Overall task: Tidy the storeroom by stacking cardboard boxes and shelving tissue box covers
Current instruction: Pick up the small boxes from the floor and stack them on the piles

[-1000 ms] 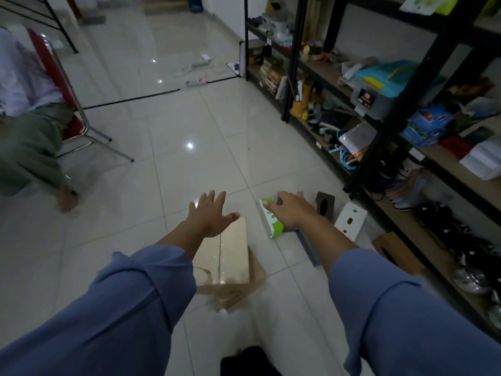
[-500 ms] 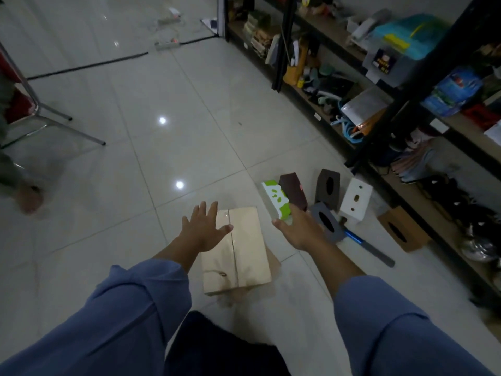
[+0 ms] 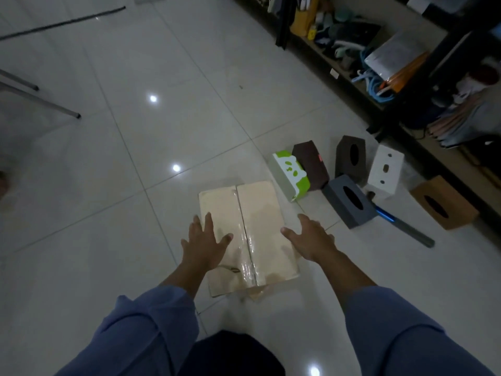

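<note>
Head view: a dim storeroom where a person in blue sleeves leans over the white tiled floor [image 3: 130,164].
Box: a pale flat cardboard box [image 3: 260,210] lies on the floor right in front of the person. Its flaps are shut and clear tape runs along the middle seam; what's inside is hidden.
Left hand: the left hand [image 3: 202,245] is open, fingers spread over the box's left flap. I can't tell whether it is touching or just above.
Right hand: the right hand [image 3: 311,240] is open at the box's right edge, holding nothing.
Covers: just beyond the box a green-and-white tissue box cover [image 3: 291,173] leans against a dark brown fabric cover [image 3: 310,164]. Nearby are a black upright cover with an oval slot [image 3: 349,158], a white cover [image 3: 385,169] and a grey cover [image 3: 349,200]. A tan cover [image 3: 444,203] sits apart, nearer the shelf. The slots show only darkness.
Rod: a blue-and-grey rod [image 3: 401,223] lies beside the grey cover.
Shelf: the low black-framed shelf [image 3: 349,74] holds a yellow container [image 3: 303,20] and a coiled blue cord [image 3: 379,90].
</note>
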